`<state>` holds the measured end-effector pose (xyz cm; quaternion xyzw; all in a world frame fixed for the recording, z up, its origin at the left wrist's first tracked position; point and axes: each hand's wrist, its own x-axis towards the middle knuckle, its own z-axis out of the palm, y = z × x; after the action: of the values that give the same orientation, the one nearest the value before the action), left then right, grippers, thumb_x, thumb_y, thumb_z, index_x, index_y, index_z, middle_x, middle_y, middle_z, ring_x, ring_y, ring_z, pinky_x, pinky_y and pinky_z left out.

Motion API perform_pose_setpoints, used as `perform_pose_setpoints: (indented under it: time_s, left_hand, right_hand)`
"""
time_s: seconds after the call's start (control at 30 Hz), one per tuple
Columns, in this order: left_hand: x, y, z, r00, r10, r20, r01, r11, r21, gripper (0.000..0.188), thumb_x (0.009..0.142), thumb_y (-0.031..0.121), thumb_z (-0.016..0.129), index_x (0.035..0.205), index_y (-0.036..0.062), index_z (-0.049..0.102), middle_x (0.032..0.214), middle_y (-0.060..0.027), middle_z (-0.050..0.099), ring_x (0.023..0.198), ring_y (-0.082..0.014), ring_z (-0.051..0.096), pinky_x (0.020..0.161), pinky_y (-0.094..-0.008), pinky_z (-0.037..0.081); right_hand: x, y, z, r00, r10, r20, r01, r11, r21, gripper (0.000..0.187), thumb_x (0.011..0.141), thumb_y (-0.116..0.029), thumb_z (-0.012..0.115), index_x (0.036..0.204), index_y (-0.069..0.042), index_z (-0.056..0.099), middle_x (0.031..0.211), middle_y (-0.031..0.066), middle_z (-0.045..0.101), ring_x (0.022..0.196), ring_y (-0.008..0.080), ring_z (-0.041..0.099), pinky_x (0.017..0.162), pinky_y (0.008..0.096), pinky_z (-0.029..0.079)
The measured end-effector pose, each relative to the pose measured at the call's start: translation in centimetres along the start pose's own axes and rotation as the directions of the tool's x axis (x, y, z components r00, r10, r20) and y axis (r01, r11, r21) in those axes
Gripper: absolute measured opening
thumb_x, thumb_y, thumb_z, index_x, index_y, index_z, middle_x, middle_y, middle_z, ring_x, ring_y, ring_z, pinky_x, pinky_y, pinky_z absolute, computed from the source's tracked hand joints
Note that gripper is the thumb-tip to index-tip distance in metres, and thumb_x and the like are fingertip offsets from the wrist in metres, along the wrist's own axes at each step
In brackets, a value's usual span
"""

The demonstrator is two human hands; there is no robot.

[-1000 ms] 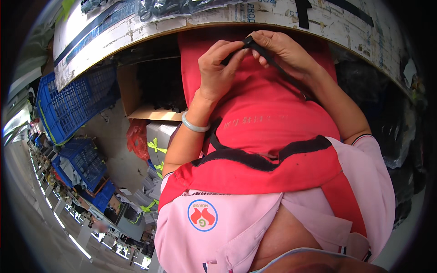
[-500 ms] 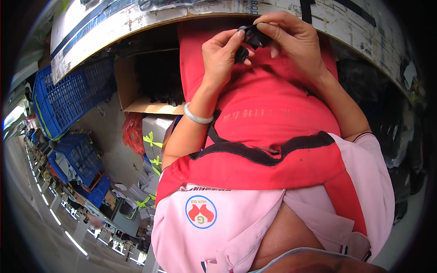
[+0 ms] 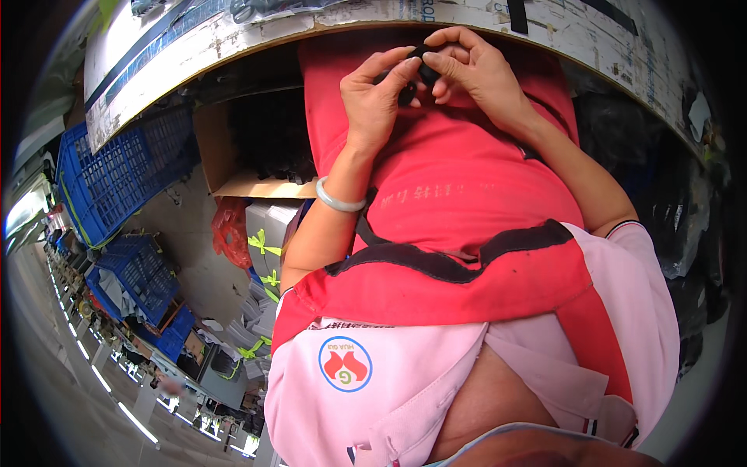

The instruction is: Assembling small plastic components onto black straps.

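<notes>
Both hands meet over my lap, just short of the worktable edge, on a small black piece point(image 3: 427, 73) with a curved, dark surface. My left hand point(image 3: 372, 100) pinches it between thumb and fingers, and a rounded black part shows below that thumb. From the other side, my right hand point(image 3: 484, 79) grips it with thumb and fingertips close to the left fingertips. The fingers cover much of the piece, so I cannot make out its exact kind. Beneath the hands lies my red apron point(image 3: 467, 187).
The worktable point(image 3: 373, 17), with a worn, taped surface, crosses the far side. An open cardboard box point(image 3: 212, 148) with dark contents sits under it at left. Blue plastic crates point(image 3: 105, 187), a red plastic bag point(image 3: 230, 230) and grey bundles tied with yellow-green strips stand further left.
My right hand has moved slightly left and closer to the left hand, its fingers curling in more. The black piece has turned and is more covered by the fingers.
</notes>
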<state>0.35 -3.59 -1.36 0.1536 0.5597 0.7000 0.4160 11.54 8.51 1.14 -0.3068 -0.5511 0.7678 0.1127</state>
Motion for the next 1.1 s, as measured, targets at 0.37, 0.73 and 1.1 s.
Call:
perform_pose_setpoints:
  time_s: [0.37, 0.73, 1.1]
  left_hand:
    - [-1.7, 1.1, -1.1, 0.914, 0.327, 0.239, -0.379, 0.9, 0.215, 0.015, 0.08, -0.006, 0.069, 0.093, 0.0004, 0.071, 0.085, -0.0042, 0.062, 0.072, -0.0088, 0.057, 0.059, -0.0201, 0.045]
    - [-3.1, 2.7, -0.8, 0.905, 0.284, 0.316, -0.362, 0.905, 0.225, 0.017, 0.08, -0.008, 0.068, 0.094, 0.001, 0.07, 0.09, -0.0054, 0.059, 0.069, -0.0093, 0.058, 0.054, -0.0196, 0.047]
    - [-3.7, 2.4, -1.0, 0.925, 0.27, 0.267, -0.331, 0.918, 0.219, 0.015, 0.082, -0.007, 0.067, 0.094, -0.0005, 0.07, 0.088, -0.0047, 0.059, 0.067, -0.0078, 0.059, 0.051, -0.0187, 0.046]
  right_hand:
    - [0.6, -1.0, -3.5, 0.819, 0.361, 0.447, -0.359, 0.929, -0.094, 0.019, 0.094, -0.025, 0.062, 0.093, -0.006, 0.061, 0.073, -0.0027, 0.058, 0.063, 0.0033, 0.057, 0.057, 0.0175, 0.047]
    - [0.7, -1.2, -3.1, 0.943, 0.037, 0.331, 0.003, 0.993, -0.119, 0.023, 0.092, -0.024, 0.064, 0.093, -0.001, 0.064, 0.09, 0.0029, 0.065, 0.086, 0.008, 0.058, 0.082, 0.0235, 0.046]
    - [0.9, -0.4, -2.6, 0.975, -0.047, 0.219, 0.064, 0.996, -0.068, 0.017, 0.095, -0.018, 0.06, 0.097, -0.001, 0.057, 0.08, 0.0044, 0.064, 0.07, 0.0083, 0.061, 0.067, 0.0226, 0.052]
